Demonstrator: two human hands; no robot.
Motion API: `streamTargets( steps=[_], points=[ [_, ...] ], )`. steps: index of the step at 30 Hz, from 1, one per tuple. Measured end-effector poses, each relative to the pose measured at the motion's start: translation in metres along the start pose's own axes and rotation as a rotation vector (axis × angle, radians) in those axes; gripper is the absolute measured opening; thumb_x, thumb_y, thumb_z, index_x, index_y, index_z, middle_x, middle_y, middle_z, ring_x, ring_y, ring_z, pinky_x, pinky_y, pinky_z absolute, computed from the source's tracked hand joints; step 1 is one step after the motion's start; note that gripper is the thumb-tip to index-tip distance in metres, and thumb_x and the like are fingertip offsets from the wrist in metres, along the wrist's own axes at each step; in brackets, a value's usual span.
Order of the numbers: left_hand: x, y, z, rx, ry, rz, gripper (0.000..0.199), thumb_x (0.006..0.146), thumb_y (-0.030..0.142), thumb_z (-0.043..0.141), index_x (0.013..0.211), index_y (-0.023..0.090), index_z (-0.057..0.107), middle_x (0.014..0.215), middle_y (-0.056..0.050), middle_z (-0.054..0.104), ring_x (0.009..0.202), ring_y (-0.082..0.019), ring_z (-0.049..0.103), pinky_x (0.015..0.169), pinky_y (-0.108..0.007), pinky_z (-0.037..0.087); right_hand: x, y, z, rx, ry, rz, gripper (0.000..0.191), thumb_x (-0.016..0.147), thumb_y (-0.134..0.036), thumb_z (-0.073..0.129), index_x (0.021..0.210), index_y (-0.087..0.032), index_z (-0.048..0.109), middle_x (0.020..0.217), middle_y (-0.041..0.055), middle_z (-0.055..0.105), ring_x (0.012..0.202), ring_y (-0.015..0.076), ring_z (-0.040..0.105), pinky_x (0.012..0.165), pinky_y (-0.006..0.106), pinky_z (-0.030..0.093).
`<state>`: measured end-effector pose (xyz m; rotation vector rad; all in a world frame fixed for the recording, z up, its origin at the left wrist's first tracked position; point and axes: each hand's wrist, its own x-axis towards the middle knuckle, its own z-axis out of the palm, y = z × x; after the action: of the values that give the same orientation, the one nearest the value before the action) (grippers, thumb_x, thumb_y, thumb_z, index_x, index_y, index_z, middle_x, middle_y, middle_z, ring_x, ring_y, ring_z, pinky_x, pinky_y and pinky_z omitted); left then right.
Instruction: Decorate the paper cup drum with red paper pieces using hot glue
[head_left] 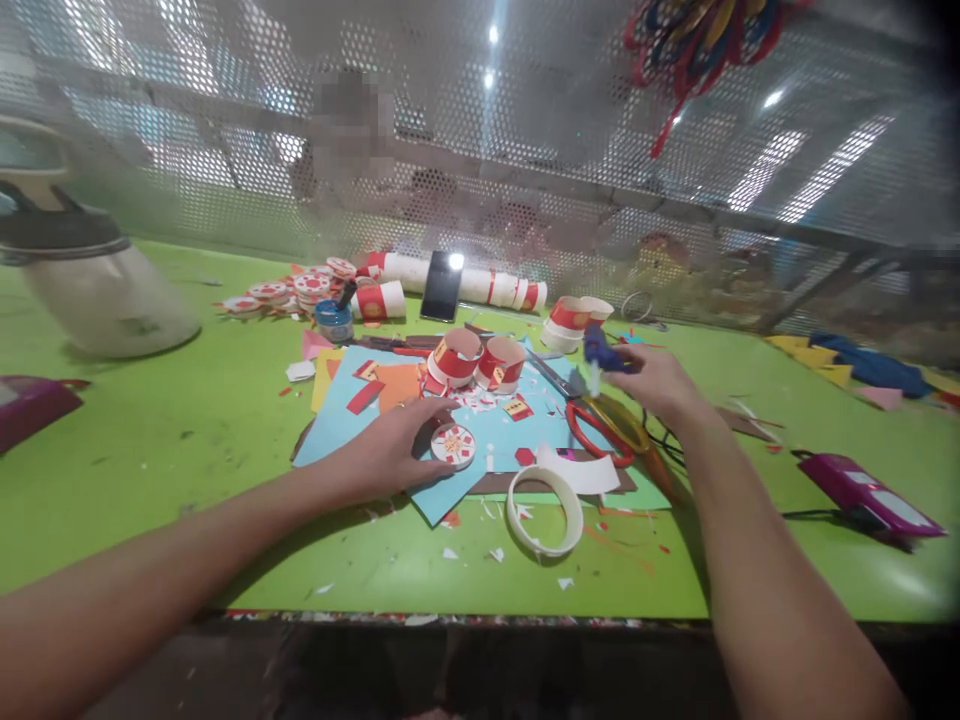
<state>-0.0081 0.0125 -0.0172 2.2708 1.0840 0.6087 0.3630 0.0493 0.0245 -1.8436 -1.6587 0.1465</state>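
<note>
My left hand (401, 440) is closed round a small white disc with a red pattern (453, 446), held over light blue paper (337, 420). Farther right, my right hand (656, 378) grips a dark blue tool (600, 350) with a pale tip pointing down; it looks like a glue gun. Two red and white paper rings (455, 358) stand between the hands, behind the disc. Red-handled scissors (589, 430) lie below the tool. Nearer the front edge is a white ring (545, 512), with a curved white strip (581, 472) touching it.
A phone (441, 287) leans on long white rolls at the back. Patterned discs (311, 285) and a blue jar (334, 320) are at the back left, beyond a large pale container (112, 290). Purple devices lie at both sides, the right one (870, 495) with a cable.
</note>
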Motion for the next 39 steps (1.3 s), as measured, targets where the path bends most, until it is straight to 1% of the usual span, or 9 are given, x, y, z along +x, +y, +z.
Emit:
streamTargets(
  steps=[4,8,10,13,14,16,19,23,39],
  points=[
    [0.000,0.001,-0.001,-0.002,-0.007,0.000,0.062,0.076,0.043,0.068,0.131,0.021,0.049,0.118,-0.011,0.064,0.098,-0.026,0.061,0.083,-0.040,0.049,0.001,-0.002,-0.013,0.260,0.244,0.051,0.035,0.079,-0.028,0.058,0.107,-0.010,0.065,0.094,0.0143,0.071,0.079,0.0227,0.067,0.068,0.034,0.051],
    [-0.001,0.000,0.000,-0.009,-0.001,-0.003,0.064,0.076,0.043,0.068,0.133,0.022,0.047,0.114,-0.009,0.065,0.095,-0.025,0.061,0.080,-0.039,0.049,-0.023,-0.034,-0.022,0.540,0.157,-0.046,0.035,0.090,-0.038,0.046,0.110,-0.017,0.065,0.097,0.0138,0.071,0.076,0.0192,0.068,0.062,0.032,0.051],
    [-0.001,0.000,0.001,-0.029,0.006,-0.013,0.065,0.075,0.042,0.070,0.133,0.021,0.047,0.111,-0.008,0.066,0.093,-0.025,0.061,0.079,-0.038,0.049,-0.040,-0.053,-0.024,0.636,-0.013,-0.086,0.035,0.088,-0.047,0.053,0.100,-0.020,0.070,0.087,0.0105,0.072,0.071,0.0196,0.068,0.061,0.033,0.053],
    [0.001,0.000,0.002,-0.093,0.023,-0.030,0.064,0.072,0.038,0.074,0.129,0.021,0.050,0.106,-0.006,0.068,0.093,-0.024,0.062,0.080,-0.037,0.049,-0.058,-0.075,-0.022,0.621,-0.616,-0.224,0.032,0.083,-0.049,0.065,0.091,-0.020,0.075,0.081,0.0085,0.073,0.067,0.0197,0.067,0.060,0.031,0.053],
    [0.001,0.000,0.002,-0.115,0.024,-0.031,0.064,0.071,0.036,0.076,0.128,0.022,0.051,0.105,-0.005,0.068,0.093,-0.023,0.062,0.081,-0.037,0.049,-0.062,-0.080,-0.021,0.578,-0.761,-0.249,0.032,0.083,-0.049,0.065,0.092,-0.020,0.076,0.083,0.0089,0.073,0.070,0.0206,0.067,0.060,0.031,0.052],
    [0.002,0.000,0.002,-0.131,0.027,-0.037,0.065,0.069,0.033,0.077,0.128,0.022,0.051,0.106,-0.005,0.069,0.092,-0.023,0.063,0.081,-0.037,0.049,-0.065,-0.087,-0.014,0.531,-0.880,-0.255,0.034,0.084,-0.051,0.063,0.090,-0.021,0.076,0.085,0.0086,0.074,0.076,0.0222,0.067,0.064,0.031,0.053],
    [0.002,0.000,0.002,-0.117,0.033,-0.057,0.072,0.068,0.032,0.078,0.133,0.021,0.048,0.109,-0.006,0.068,0.094,-0.024,0.063,0.081,-0.037,0.049,-0.064,-0.090,-0.002,0.511,-0.895,-0.259,0.033,0.087,-0.049,0.060,0.089,-0.021,0.075,0.087,0.0072,0.074,0.081,0.0216,0.067,0.072,0.030,0.052],
    [0.001,-0.001,0.004,-0.116,0.033,-0.072,0.075,0.068,0.034,0.078,0.135,0.024,0.046,0.109,-0.005,0.068,0.092,-0.023,0.063,0.080,-0.036,0.049,-0.064,-0.090,0.008,0.450,-0.881,-0.272,0.029,0.091,-0.043,0.058,0.087,-0.020,0.075,0.084,0.0041,0.073,0.075,0.0162,0.064,0.067,0.025,0.049],
    [0.002,0.011,-0.003,-0.089,-0.015,-0.100,0.075,0.070,0.029,0.076,0.137,0.019,0.044,0.104,-0.006,0.068,0.082,-0.020,0.060,0.076,-0.033,0.046,-0.070,-0.104,0.011,0.307,-0.914,-0.280,0.041,0.093,-0.052,0.051,0.078,-0.020,0.072,0.072,0.0017,0.068,0.068,0.0144,0.062,0.064,0.024,0.048]
  ],
)
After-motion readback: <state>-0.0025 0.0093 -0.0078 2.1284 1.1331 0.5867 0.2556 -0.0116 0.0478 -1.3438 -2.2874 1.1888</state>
